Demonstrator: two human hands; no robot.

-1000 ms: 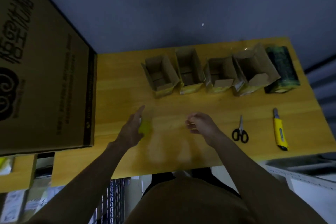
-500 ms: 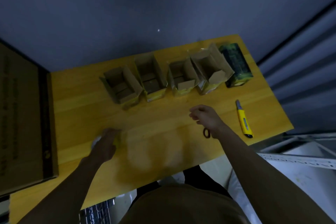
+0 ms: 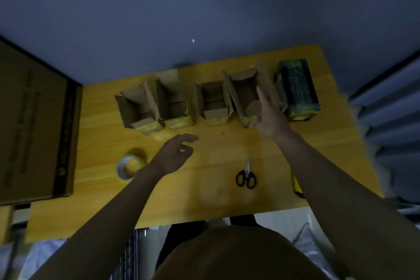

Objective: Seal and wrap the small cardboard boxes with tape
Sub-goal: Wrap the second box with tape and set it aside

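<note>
Your right hand (image 3: 270, 120), fingers extended, apparently touches the rightmost open box (image 3: 246, 98); your left hand (image 3: 175, 154), fingers loosely spread, hovers at the tape roll's (image 3: 130, 167) 3 o'clock.

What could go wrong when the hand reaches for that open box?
The right hand is at the rightmost open box, packed tight among its neighbours. Pulling it out might knock over the open box beside it or bump the dark wrapped box. The tape roll lies apart by the left hand, which holds nothing, so the flaps could spring open before tape arrives.
</note>
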